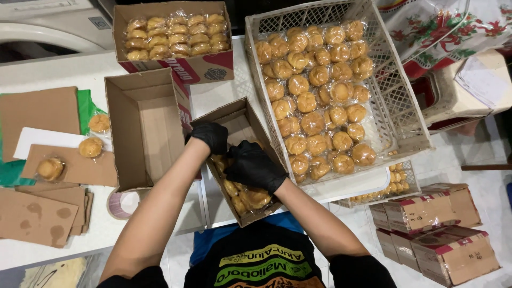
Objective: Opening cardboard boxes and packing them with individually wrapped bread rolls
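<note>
Both my hands wear black gloves and reach into an open cardboard box (246, 114) partly filled with wrapped golden pastries (250, 198). My left hand (212, 136) presses into the box's left side, fingers curled over the pastries. My right hand (252, 166) lies on the pastries in the middle of the box, fingers bent down among them. A white plastic crate (397, 101) to the right holds several wrapped pastries (314, 96). Whether either hand grips a single pastry is hidden.
An empty cardboard box (146, 125) stands left of my hands. A full box of pastries (173, 34) sits behind it. Loose pastries (90, 147) lie on cardboard sheets (37, 213) at left. A tape roll (121, 204) lies near. Sealed boxes (437, 229) sit low right.
</note>
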